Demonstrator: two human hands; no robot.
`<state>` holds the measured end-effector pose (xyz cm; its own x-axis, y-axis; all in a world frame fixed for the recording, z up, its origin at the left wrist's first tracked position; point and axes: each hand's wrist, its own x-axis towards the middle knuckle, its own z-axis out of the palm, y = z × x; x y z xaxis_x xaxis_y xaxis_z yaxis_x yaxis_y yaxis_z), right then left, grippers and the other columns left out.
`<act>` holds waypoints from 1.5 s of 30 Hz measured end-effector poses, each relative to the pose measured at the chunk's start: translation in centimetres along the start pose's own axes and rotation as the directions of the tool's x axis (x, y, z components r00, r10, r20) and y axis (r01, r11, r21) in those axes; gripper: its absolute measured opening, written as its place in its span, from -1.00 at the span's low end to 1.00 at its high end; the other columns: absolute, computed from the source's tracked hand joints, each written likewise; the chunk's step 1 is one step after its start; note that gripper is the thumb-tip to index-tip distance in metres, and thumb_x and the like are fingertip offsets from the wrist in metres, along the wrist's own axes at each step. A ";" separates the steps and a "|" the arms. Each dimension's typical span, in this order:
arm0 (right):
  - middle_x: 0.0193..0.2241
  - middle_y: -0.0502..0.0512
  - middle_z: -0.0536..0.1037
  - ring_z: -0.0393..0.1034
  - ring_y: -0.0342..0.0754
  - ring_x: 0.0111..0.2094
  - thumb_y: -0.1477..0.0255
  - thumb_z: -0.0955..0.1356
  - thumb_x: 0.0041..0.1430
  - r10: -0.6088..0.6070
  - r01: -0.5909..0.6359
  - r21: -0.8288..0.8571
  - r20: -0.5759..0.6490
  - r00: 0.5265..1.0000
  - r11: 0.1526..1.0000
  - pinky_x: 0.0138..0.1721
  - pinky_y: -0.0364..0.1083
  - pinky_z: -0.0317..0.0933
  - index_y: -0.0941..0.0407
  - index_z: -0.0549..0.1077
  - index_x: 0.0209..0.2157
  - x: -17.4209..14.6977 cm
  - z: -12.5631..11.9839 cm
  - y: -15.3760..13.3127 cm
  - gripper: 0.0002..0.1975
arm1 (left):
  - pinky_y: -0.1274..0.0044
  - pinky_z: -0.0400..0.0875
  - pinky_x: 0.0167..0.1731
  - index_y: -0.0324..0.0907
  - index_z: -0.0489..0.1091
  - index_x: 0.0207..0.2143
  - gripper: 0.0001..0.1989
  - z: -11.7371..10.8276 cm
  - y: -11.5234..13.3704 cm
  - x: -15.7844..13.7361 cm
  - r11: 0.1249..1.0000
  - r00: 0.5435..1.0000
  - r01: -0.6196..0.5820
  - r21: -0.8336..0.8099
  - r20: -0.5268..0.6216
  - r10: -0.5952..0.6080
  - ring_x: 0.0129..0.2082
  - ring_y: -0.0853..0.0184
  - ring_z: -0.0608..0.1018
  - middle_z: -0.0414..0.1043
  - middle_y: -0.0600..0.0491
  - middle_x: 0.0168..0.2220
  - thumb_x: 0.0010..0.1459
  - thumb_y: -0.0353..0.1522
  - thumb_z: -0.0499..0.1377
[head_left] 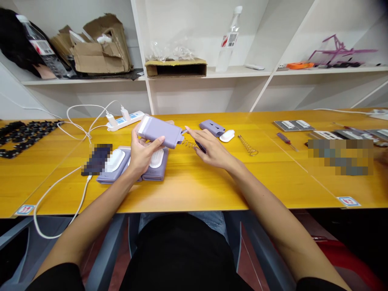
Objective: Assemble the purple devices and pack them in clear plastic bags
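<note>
Behind everything, the white shelving (pixel 188 95) fills the top of the frame, and below it the yellow table (pixel 194 196) runs right across the middle. Left of centre on that table sit the lilac units (pixel 155 173), side by side, white oval pieces on top, partly hidden by the left forearm.

Now the main piece: a lilac housing (pixel 163 132), held up just left of centre, above those units. Its long axis slopes gently from upper left down to lower right, white band at the left end, notched end pointing right. And that is the relation that counts: the notched end faces the right hand (pixel 214 150), the nearer of the two to it, with only a narrow gap between.

The left hand (pixel 142 153) is clamped on the housing, thumb across the near face, fingers behind. The right hand is palm down, fingers reaching left, index tip by the notched end; a small dark object (pixel 200 147) shows under its fingers, and whether they grip it, I cannot tell.

Just above the right hand lies a lilac shell (pixel 211 127). Right of centre, a loose spring (pixel 247 146) lies on its side. Smaller in view, another coil spring (pixel 190 144) bridges the gap between housing and right hand; its right end is hidden. Beside the shell, a white oval cap (pixel 227 136).
</note>
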<state>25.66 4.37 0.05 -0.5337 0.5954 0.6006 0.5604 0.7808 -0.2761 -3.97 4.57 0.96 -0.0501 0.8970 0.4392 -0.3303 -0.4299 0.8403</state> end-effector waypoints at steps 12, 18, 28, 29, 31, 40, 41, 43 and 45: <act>0.25 0.25 0.68 0.51 0.32 0.13 0.45 0.34 0.44 0.014 -0.013 0.025 -0.046 0.999 1.000 0.27 0.40 0.41 -0.06 0.24 0.65 0.2 0.4 -0.6 -0.20 | 0.28 0.82 0.00 0.22 0.18 0.50 0.19 0.4 0.1 -0.3 0.999 0.999 0.041 0.007 -0.007 -0.041 0.10 0.07 0.78 0.62 -0.07 0.27 -0.04 -0.20 0.75; -0.10 0.21 0.72 0.58 0.25 -0.08 0.29 0.50 0.36 0.172 -0.152 0.117 -0.188 0.967 0.981 0.05 0.23 0.48 0.01 0.62 0.03 0.6 0.2 -1.2 -0.75 | 0.30 0.82 -0.03 0.24 0.17 0.51 0.19 0.3 -0.2 -0.5 0.999 0.999 0.039 0.004 -0.014 -0.039 0.05 0.08 0.79 0.66 -0.05 0.19 -0.03 -0.22 0.75; 0.35 0.30 0.54 0.51 0.33 0.32 0.04 0.63 0.24 0.250 -0.212 0.449 -0.025 0.968 0.868 0.37 0.34 0.42 -0.07 0.35 0.46 0.4 0.8 -2.3 -0.13 | 0.30 0.80 0.01 0.24 0.16 0.53 0.21 0.6 -0.5 -0.7 1.000 0.999 -0.013 0.018 -0.053 0.014 0.01 0.12 0.80 0.66 -0.01 0.13 -0.01 -0.18 0.75; 0.38 0.33 0.51 0.51 0.34 0.31 0.01 0.64 0.24 0.266 -0.225 0.474 -0.019 0.964 0.851 0.35 0.35 0.44 -0.08 0.29 0.51 0.3 1.0 -2.1 -0.05 | 0.29 0.80 0.01 0.25 0.15 0.53 0.21 0.6 -0.5 -0.7 1.000 0.998 -0.017 0.017 -0.053 0.018 0.01 0.11 0.80 0.66 -0.02 0.13 -0.01 -0.18 0.75; 0.42 0.37 0.46 0.49 0.36 0.33 -0.06 0.65 0.20 0.310 -0.252 0.506 -0.032 0.950 0.825 0.32 0.38 0.48 -0.09 0.21 0.55 0.3 1.6 -1.9 0.06 | 0.29 0.81 -0.01 0.24 0.15 0.53 0.21 0.6 -0.4 -0.7 1.000 0.999 -0.017 0.017 -0.051 0.018 0.00 0.11 0.80 0.66 -0.03 0.14 -0.02 -0.17 0.75; 0.26 0.30 0.45 0.48 0.34 0.23 -0.16 0.69 0.11 0.308 -0.201 0.425 -0.201 0.930 0.883 0.13 0.33 0.66 -0.09 0.41 0.36 0.8 2.5 -3.1 -0.06 | 0.26 0.78 0.06 0.17 0.29 0.35 0.08 0.7 -0.3 -0.8 1.000 0.999 -0.006 -0.005 -0.035 0.005 0.13 0.07 0.74 0.56 -0.05 0.29 -0.11 -0.23 0.78; 0.29 0.30 0.44 0.46 0.35 0.26 -0.14 0.68 0.13 0.298 -0.190 0.421 -0.207 0.932 0.887 0.12 0.32 0.67 -0.10 0.40 0.38 0.8 2.5 -3.3 -0.07 | 0.25 0.76 0.09 0.15 0.30 0.33 0.07 0.7 -0.3 -0.7 1.000 0.999 -0.009 -0.004 -0.033 0.008 0.17 0.04 0.73 0.56 -0.04 0.28 -0.14 -0.24 0.78; 0.34 0.30 0.40 0.42 0.36 0.31 -0.10 0.66 0.19 0.283 -0.178 0.407 -0.214 0.935 0.896 0.08 0.30 0.69 -0.14 0.38 0.41 0.8 2.4 -3.5 -0.11 | 0.24 0.75 0.11 0.13 0.30 0.29 0.07 0.6 -0.3 -0.5 1.000 0.999 -0.005 -0.005 -0.033 0.005 0.22 0.02 0.70 0.56 -0.03 0.23 -0.17 -0.26 0.79; 0.37 0.29 0.37 0.39 0.37 0.35 -0.03 0.63 0.26 0.263 -0.163 0.384 -0.224 0.938 0.909 0.06 0.30 0.70 -0.18 0.35 0.44 0.7 2.5 -3.5 -0.16 | 0.27 0.76 0.07 0.12 0.31 0.26 0.05 0.6 -0.2 -0.5 1.000 0.999 0.009 -0.010 -0.048 -0.009 0.19 0.03 0.70 0.56 -0.01 0.19 -0.19 -0.26 0.79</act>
<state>21.71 2.52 -0.42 -0.2116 0.7214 0.6594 0.3528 0.6855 -0.6368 -3.33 4.18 0.75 -0.0923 0.9049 0.4155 -0.3401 -0.4209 0.8410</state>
